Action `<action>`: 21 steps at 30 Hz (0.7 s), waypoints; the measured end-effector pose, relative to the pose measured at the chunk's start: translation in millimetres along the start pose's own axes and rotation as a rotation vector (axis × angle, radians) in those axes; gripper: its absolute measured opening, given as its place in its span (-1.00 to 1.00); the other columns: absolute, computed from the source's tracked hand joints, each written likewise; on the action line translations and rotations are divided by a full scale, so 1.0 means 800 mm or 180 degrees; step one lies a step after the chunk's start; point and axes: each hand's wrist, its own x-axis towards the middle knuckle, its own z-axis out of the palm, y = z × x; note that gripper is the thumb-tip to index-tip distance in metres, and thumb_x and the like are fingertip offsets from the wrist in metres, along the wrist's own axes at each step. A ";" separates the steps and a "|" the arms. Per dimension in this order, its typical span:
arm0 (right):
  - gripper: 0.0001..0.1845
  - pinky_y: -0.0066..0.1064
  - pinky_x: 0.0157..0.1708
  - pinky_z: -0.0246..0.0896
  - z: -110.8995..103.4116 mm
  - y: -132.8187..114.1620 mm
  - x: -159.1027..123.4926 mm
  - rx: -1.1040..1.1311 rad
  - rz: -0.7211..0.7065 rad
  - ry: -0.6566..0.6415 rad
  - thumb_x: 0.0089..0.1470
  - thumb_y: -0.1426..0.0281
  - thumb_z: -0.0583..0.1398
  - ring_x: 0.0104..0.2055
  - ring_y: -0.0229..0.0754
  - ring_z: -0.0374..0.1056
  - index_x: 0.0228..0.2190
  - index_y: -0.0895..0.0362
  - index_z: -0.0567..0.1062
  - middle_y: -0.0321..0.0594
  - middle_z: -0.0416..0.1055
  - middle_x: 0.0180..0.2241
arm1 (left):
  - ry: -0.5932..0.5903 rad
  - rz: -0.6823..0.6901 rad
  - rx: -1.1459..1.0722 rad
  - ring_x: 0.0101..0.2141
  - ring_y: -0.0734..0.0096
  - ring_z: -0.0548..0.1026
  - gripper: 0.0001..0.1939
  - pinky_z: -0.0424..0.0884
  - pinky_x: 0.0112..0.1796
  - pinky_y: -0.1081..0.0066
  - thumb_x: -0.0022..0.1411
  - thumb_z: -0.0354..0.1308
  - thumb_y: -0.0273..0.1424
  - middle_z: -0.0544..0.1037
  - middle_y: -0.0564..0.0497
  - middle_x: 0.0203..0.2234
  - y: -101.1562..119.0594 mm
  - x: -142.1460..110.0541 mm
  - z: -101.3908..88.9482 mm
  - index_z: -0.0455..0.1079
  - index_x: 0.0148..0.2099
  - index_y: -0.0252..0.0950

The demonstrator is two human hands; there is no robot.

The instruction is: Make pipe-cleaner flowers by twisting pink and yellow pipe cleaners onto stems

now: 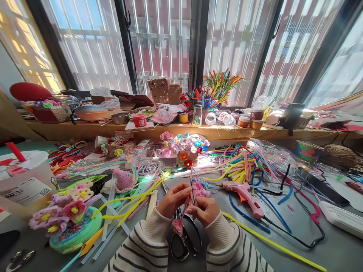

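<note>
In the middle of the head view, my left hand (pixel 175 199) pinches a thin pink pipe cleaner (pixel 191 173), its end pointing up. My right hand (pixel 206 210) is closed on the same strand just to the right, fingertips close to the left ones. A small pink fuzzy flower (pixel 177 225) hangs below my left hand. Beneath both hands lie scissors with black handles (pixel 180 247). Just beyond my fingers rests a bunch of pink fuzzy flowers (pixel 198 189). The exact grip of the right fingertips is partly hidden.
A pink glue gun (pixel 246 196) with a black cord lies at right, near a yellow pipe cleaner (pixel 272 240). At left stand a flower-topped green pot (pixel 76 230) and a drink cup (pixel 25 181). Heaped pipe cleaners (pixel 244 166) and a flower basket (pixel 187 156) are behind.
</note>
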 end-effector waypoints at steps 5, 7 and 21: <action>-0.39 -0.51 -0.71 -0.21 -0.004 -0.007 -0.002 0.0278 0.0031 -0.0328 -0.33 -0.14 -0.02 -0.73 -0.40 -0.08 -0.87 0.15 0.15 -0.38 0.03 -0.84 | -0.0019 -0.0066 0.0078 -0.70 0.64 0.20 -0.76 0.06 -0.63 0.55 -0.17 0.17 -0.32 0.29 0.13 -0.76 0.003 -0.001 0.001 0.21 -0.62 -0.36; -0.38 -0.51 -0.70 -0.20 -0.007 -0.009 -0.003 0.0409 0.0034 -0.0493 -0.33 -0.16 -0.04 -0.71 -0.39 -0.07 -0.85 0.17 0.19 -0.38 0.03 -0.82 | -0.0107 -0.0126 0.0134 -0.70 0.63 0.20 -0.76 0.07 -0.63 0.55 -0.18 0.18 -0.32 0.29 0.12 -0.76 0.004 -0.002 0.001 0.22 -0.63 -0.37; -0.38 -0.52 -0.71 -0.12 -0.005 -0.007 -0.001 0.0505 -0.0075 -0.0541 -0.27 -0.13 -0.04 -0.73 -0.38 0.01 -0.86 0.17 0.22 -0.32 0.15 -0.82 | -0.0099 -0.0083 0.0175 -0.70 0.63 0.21 -0.77 0.08 -0.62 0.53 -0.16 0.16 -0.33 0.29 0.12 -0.76 0.004 -0.002 -0.001 0.22 -0.65 -0.36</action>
